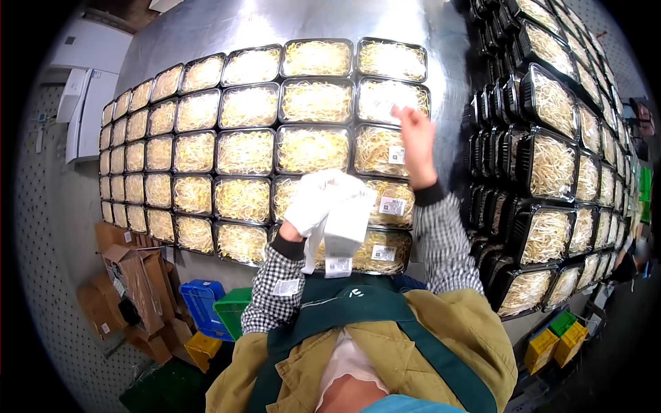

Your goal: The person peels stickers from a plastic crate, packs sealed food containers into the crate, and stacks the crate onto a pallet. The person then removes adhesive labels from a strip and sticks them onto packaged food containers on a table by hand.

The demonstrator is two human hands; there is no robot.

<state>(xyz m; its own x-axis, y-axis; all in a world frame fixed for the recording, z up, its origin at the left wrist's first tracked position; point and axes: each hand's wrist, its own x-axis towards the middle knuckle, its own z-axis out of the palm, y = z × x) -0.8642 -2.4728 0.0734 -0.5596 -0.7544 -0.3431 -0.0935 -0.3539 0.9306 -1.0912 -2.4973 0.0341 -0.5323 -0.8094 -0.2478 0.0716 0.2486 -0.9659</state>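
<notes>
My left hand [311, 204], in a white glove, is closed on a roll of white labels [348, 224]. A strip of printed labels [338, 266] hangs from the roll near my chest. My bare right hand [417, 141] reaches over a bean sprout tray [377, 96] in the right column, second row from the far side. Its fingers are pinched at a pale, label-like patch, partly lost in glare. Nearer trays in that column carry printed labels, such as the label [392, 206] on one tray and the label [383, 253] on another.
Rows of film-covered bean sprout trays [248, 151] cover the metal table [441, 41]. More trays [551, 165] stand stacked high at the right. Cardboard boxes [138, 282], a blue crate [203, 306] and a green crate [234, 308] are at lower left; yellow crates [542, 350] are at lower right.
</notes>
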